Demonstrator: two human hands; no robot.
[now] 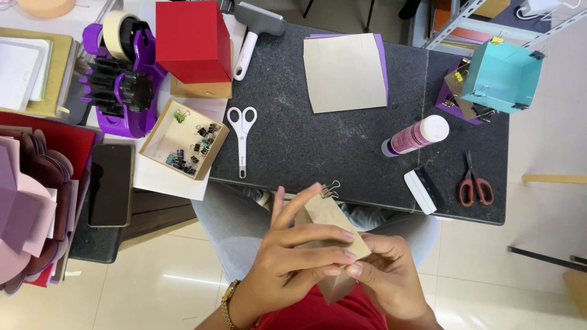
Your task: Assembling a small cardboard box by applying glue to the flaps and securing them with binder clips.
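A small tan cardboard box (327, 215) is held over my lap, in front of the dark table (342, 146). My left hand (287, 256) wraps over its top, fingers spread across the board. My right hand (385, 269) grips its lower right edge, thumb meeting the left fingertips. A silver binder clip (331, 189) is clamped on the box's far corner. The lower part of the box is hidden behind my hands.
White scissors (242, 137), a tray of binder clips (183, 139), a red box (192, 41), a purple tape dispenser (122, 79), a phone (110, 183), cardboard on purple paper (345, 72), a glue bottle (416, 135), a scraper (424, 190), red scissors (474, 183) and a clipped teal box (501, 74).
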